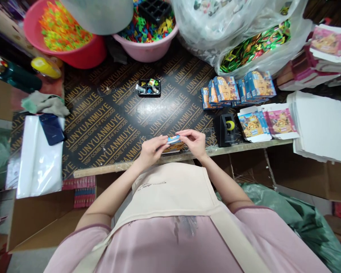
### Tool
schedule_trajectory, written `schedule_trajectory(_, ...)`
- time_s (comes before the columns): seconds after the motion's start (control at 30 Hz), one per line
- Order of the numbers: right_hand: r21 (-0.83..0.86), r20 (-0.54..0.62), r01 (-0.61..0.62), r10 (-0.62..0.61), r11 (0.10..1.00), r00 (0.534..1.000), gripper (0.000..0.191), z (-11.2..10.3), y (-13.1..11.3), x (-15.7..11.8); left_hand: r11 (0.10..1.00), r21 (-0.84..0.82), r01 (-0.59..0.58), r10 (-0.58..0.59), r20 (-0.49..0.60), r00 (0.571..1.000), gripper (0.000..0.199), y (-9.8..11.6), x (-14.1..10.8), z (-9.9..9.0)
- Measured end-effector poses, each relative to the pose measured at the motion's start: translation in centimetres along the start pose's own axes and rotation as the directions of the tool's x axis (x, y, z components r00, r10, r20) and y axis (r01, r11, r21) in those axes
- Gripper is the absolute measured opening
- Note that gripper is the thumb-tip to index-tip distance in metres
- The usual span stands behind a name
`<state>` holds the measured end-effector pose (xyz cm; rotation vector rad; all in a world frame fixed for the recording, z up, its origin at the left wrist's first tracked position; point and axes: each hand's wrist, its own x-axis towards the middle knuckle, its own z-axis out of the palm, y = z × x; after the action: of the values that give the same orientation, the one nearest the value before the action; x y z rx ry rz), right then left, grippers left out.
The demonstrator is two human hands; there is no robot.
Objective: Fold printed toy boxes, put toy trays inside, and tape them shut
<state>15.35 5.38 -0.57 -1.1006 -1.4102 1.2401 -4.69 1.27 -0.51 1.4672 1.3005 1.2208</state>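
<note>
At the front edge of the table, a small blue printed carton (pixel 174 139) is held between both hands, its narrow side facing up. My left hand (pixel 154 148) grips its left end with fingers and thumb. On the right end, my right hand (pixel 194 142) pinches the carton with thumb and fingertips. Most of the carton's front is hidden from above. Beyond the hands lies a black compartment tray (pixel 149 93) with small coloured toys and packets in it.
Filled blue boxes (pixel 226 90) stand at right, with flat cartons (pixel 254 123), a black tape dispenser (pixel 226 129) and white card sheets (pixel 321 125) nearby. Behind are a red basin (pixel 88 53), a pink basin (pixel 150 51) and plastic bags (pixel 204 34). A phone (pixel 52 129) lies left.
</note>
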Motion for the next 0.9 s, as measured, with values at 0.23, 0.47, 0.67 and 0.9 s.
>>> schedule_trajectory(0.23, -0.110, 0.214, 0.197, -0.170, 0.974, 0.962, 0.010, -1.6, 1.5, -0.5, 0.920, 0.281, -0.273, 0.263, 0.073, 0.962, 0.013, -1.7, -1.1, -0.6)
schedule_trajectory(0.47, -0.350, 0.183, 0.492, -0.457, 0.797, 0.870, 0.022, -1.2, 2.4, -1.8, 0.638, 0.681, -0.360, 0.238, 0.271, 0.933, 0.039, 0.9, 0.8, 3.0)
schedule_trajectory(0.67, -0.674, -0.444, 0.015, -0.420, 0.739, 0.792, 0.027, -11.8, 1.9, -3.8, 0.544, 0.713, -0.441, 0.377, 0.262, 0.888, 0.030, 0.8, 2.7, 3.7)
schedule_trajectory(0.9, -0.625, -0.430, -0.271, -0.034, 0.732, 0.902, 0.024, -20.3, 4.5, -4.8, 0.551, 0.658, -0.514, 0.474, 0.260, 0.841, 0.029, 0.1, 5.7, 5.9)
